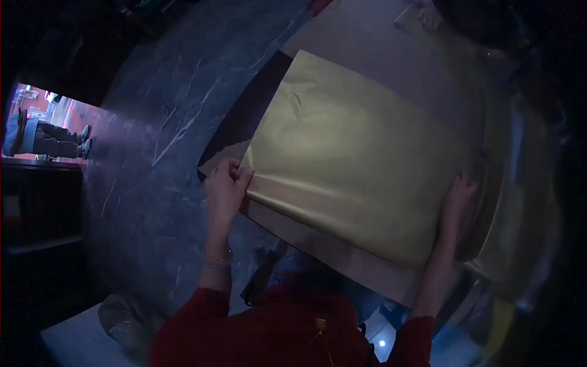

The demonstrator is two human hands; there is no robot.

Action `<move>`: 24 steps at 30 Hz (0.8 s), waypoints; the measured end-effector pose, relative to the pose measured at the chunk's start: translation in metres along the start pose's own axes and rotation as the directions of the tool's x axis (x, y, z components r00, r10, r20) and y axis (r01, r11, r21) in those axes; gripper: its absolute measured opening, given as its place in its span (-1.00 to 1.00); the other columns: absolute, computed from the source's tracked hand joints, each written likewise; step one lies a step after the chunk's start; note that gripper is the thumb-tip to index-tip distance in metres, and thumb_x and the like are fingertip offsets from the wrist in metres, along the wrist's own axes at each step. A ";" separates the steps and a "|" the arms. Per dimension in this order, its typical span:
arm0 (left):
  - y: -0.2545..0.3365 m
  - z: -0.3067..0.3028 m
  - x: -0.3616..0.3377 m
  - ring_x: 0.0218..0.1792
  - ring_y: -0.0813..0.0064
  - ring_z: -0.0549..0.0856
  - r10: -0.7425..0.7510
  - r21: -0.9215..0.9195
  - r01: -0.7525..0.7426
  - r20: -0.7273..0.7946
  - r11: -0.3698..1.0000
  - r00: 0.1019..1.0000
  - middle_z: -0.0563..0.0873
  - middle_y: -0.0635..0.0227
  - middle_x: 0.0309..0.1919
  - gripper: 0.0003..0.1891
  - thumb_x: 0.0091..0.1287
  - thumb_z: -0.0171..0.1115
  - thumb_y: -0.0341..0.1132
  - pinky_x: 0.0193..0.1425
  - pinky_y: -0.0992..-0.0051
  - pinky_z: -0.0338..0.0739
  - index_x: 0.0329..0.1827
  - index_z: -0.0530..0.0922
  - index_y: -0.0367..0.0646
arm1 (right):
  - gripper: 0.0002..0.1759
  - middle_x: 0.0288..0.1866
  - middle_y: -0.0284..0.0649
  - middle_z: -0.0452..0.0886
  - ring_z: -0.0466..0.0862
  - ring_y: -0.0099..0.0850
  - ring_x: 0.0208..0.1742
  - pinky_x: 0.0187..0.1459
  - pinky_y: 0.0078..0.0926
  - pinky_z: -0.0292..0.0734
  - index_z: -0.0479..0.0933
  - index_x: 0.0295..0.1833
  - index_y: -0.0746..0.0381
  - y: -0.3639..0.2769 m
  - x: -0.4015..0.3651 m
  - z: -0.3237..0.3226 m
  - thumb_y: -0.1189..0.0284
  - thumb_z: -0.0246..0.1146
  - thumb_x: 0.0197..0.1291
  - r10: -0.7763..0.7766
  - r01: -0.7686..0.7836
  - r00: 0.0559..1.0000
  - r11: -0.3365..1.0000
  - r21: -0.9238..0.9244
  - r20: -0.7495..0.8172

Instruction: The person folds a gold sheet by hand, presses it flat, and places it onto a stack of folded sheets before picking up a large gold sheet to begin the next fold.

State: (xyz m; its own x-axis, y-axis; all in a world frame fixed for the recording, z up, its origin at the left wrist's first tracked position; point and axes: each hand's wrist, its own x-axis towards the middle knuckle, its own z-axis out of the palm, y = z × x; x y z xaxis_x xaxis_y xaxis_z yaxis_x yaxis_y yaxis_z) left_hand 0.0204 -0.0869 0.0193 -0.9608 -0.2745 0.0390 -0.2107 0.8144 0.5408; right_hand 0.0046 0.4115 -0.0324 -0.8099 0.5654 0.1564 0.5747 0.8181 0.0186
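Observation:
A wide gold sheet (348,147), shiny like foil wrapping paper, lies over a flat brown surface in front of me. Its near left part is creased in a long fold, and small wrinkles mark its far left corner. My left hand (226,183) pinches the sheet's left edge between thumb and fingers. At the right side, my right hand (457,202) has its fingers bent against the sheet; dim light blurs whether they grip it. A brown board or paper (324,241) shows from under the sheet's near edge.
Dark marbled flooring or tabletop (159,122) spreads to the left. Another person's hand (430,15) is at the far right. A bright opening (49,125) at left shows a person's legs. A dark object (263,275) lies near my body. Yellowish material (520,214) hangs at right.

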 end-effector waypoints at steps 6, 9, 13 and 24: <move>-0.001 0.002 -0.002 -0.40 0.20 0.63 -0.006 0.009 0.006 0.002 1.000 1.000 0.63 0.20 -0.47 -0.67 0.13 0.39 -0.19 -0.26 0.24 0.45 -0.22 0.53 -0.23 | -0.59 0.14 -0.05 0.33 0.47 -0.05 0.05 0.00 -0.11 0.44 0.32 0.33 0.02 0.006 0.001 0.012 0.19 -0.09 0.45 0.004 0.001 0.999 0.995 0.097 -0.048; -0.003 0.002 -0.002 -0.43 0.21 0.63 -0.033 -0.112 0.032 -0.011 0.993 0.999 0.62 0.21 -0.50 -0.69 0.10 0.41 -0.29 -0.29 0.26 0.47 -0.18 0.53 -0.23 | -0.59 0.13 -0.03 0.32 0.46 -0.03 0.06 0.01 -0.11 0.44 0.32 0.33 0.03 0.008 0.001 0.012 0.20 -0.09 0.45 -0.033 0.040 0.998 0.992 0.122 -0.060; 0.005 -0.001 -0.003 -0.42 0.24 0.63 -0.023 -0.051 0.022 -0.018 0.998 1.000 0.62 0.22 -0.49 -0.70 0.11 0.40 -0.31 -0.32 0.30 0.48 -0.17 0.53 -0.23 | -0.59 0.14 -0.02 0.33 0.46 -0.03 0.07 0.02 -0.12 0.43 0.32 0.33 0.05 0.012 0.003 0.015 0.21 -0.09 0.45 -0.067 0.069 0.996 0.997 0.038 -0.055; -0.005 0.005 -0.008 -0.33 0.24 0.59 -0.053 -0.043 0.053 0.001 0.998 0.999 0.61 0.26 -0.41 -0.70 0.15 0.37 -0.29 -0.21 0.27 0.45 -0.10 0.54 -0.17 | -0.60 0.13 0.03 0.34 0.51 -0.02 0.02 -0.05 -0.10 0.49 0.30 0.33 0.05 0.036 0.014 0.046 0.25 -0.06 0.44 -0.168 0.171 0.979 0.985 0.023 -0.117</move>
State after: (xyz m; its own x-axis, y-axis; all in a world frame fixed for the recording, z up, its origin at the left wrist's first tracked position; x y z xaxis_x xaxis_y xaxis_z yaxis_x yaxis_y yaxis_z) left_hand 0.0287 -0.0861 0.0118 -0.9485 -0.3165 0.0099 -0.2529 0.7759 0.5780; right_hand 0.0082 0.4536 -0.0746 -0.8753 0.4039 0.2659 0.4245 0.9051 0.0226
